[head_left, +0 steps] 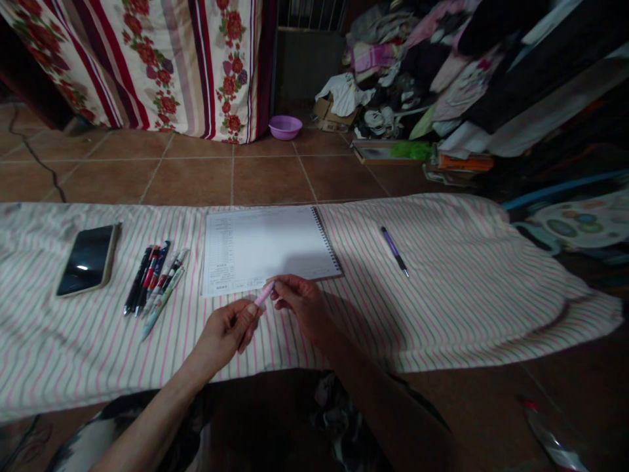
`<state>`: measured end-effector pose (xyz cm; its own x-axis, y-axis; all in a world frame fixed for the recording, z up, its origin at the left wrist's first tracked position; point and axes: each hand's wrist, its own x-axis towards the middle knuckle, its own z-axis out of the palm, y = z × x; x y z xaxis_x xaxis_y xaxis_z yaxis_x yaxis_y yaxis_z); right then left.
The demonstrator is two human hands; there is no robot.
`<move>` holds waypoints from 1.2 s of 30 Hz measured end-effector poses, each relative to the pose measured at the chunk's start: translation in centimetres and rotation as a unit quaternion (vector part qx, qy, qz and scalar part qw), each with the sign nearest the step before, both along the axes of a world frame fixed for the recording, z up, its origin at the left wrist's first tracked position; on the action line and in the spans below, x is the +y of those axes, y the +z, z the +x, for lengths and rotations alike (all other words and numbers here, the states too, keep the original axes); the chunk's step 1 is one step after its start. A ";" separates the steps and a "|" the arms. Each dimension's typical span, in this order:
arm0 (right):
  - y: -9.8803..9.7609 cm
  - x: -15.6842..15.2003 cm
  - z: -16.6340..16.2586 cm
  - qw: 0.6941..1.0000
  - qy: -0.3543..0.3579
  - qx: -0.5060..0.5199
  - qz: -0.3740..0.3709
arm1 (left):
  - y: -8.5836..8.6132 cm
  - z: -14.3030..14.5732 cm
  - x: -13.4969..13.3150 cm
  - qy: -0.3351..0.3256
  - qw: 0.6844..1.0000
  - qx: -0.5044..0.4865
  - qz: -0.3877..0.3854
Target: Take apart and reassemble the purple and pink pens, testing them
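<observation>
Just in front of the notebook, my left hand [228, 330] pinches the lower end of a short pink pen barrel [264, 293]. My right hand [302, 305] has its thumb and fingers closed on the upper end of the same barrel. What lies inside the right fingertips is partly hidden. Behind both hands lies a spiral notebook [280, 242] with a printed sheet along its left side. A purple and black pen [394, 251] rests to the right of the notebook. On the left, several pens [154, 278] lie side by side in a bunch.
A smartphone [88, 259] lies at the left on the striped cloth [442, 295] covering the low table. Beyond it are the tiled floor [196, 174], a floral curtain [187, 65], a purple basin [285, 127] and heaped clothes [393, 59]. A blue-framed chair [574, 219] stands at the right.
</observation>
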<state>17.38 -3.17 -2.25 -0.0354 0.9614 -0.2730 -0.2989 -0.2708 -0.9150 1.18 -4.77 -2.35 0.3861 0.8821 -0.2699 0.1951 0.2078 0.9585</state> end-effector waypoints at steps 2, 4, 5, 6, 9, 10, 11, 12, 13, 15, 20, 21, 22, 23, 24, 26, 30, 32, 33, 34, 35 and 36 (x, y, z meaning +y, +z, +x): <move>0.1 -0.1 0.0 1.000 0.003 0.016 -0.018 | 0.0 0.0 -0.2 0.010 0.997 0.066 0.045; 0.3 -0.2 0.0 0.999 -0.007 0.015 -0.038 | 0.0 -0.1 -0.4 0.013 0.986 0.136 0.100; 0.3 -0.2 0.0 0.999 -0.014 0.011 -0.049 | 0.1 -0.1 -0.4 0.010 0.979 0.162 0.122; 0.4 -0.2 0.1 0.998 -0.020 0.005 -0.057 | 0.1 -0.1 -0.5 0.008 0.973 0.181 0.141; 0.3 -0.1 0.2 0.997 -0.025 -0.018 -0.066 | 0.3 0.0 -0.5 0.012 0.959 0.214 0.188; 0.3 -0.1 0.2 0.997 -0.025 -0.027 -0.065 | 0.3 0.0 -0.4 0.012 0.954 0.223 0.201; 0.2 -0.1 0.2 0.997 -0.025 -0.034 -0.063 | 0.3 0.0 -0.4 0.012 0.949 0.232 0.215; 0.1 -0.1 0.1 0.997 -0.024 -0.038 -0.061 | 0.3 0.0 -0.3 0.010 0.943 0.242 0.227; 0.1 -0.1 0.1 0.997 -0.024 -0.040 -0.056 | 0.3 0.0 -0.3 0.007 0.938 0.250 0.240; 0.0 -0.2 -0.1 0.998 -0.022 -0.037 -0.044 | 0.2 0.0 -0.3 0.003 0.927 0.259 0.270; 0.3 -0.3 -0.5 0.998 -0.040 -0.028 -0.032 | -0.1 0.2 -0.4 0.010 0.907 0.267 0.325; 0.4 -0.4 -0.6 0.998 -0.045 -0.023 -0.037 | -0.2 0.3 -0.5 0.013 0.905 0.269 0.331; 0.4 -0.4 -0.6 0.998 -0.049 -0.016 -0.043 | -0.2 0.3 -0.5 0.016 0.902 0.270 0.337; 0.5 -0.4 -0.7 0.997 -0.050 -0.007 -0.050 | -0.2 0.3 -0.5 0.017 0.900 0.272 0.341; 0.5 -0.5 -0.6 0.997 -0.050 0.003 -0.056 | -0.2 0.3 -0.5 0.019 0.898 0.274 0.344; 0.5 -0.6 -0.6 0.997 -0.048 0.015 -0.063 | -0.2 0.3 -0.5 0.025 0.892 0.284 0.350; 0.8 -0.8 -0.9 0.996 -0.053 0.018 -0.075 | -0.2 0.4 -0.5 0.037 0.885 0.299 0.353; 1.2 -1.0 -1.1 0.995 -0.056 0.022 -0.082 | -0.3 0.4 -0.6 0.043 0.891 0.292 0.345; 1.4 -1.0 -1.2 0.995 -0.055 0.026 -0.084 | -0.4 0.5 -0.6 0.051 0.897 0.284 0.336; 1.6 -1.1 -1.3 0.995 -0.053 0.033 -0.083 | -0.4 0.5 -0.7 0.062 0.903 0.275 0.323; 1.7 -1.1 -1.3 0.995 -0.050 0.042 -0.080 | -0.4 0.5 -0.7 0.077 0.909 0.268 0.309; 1.7 -1.1 -1.3 0.995 -0.047 0.052 -0.077 | -0.4 0.6 -0.7 0.096 0.914 0.261 0.296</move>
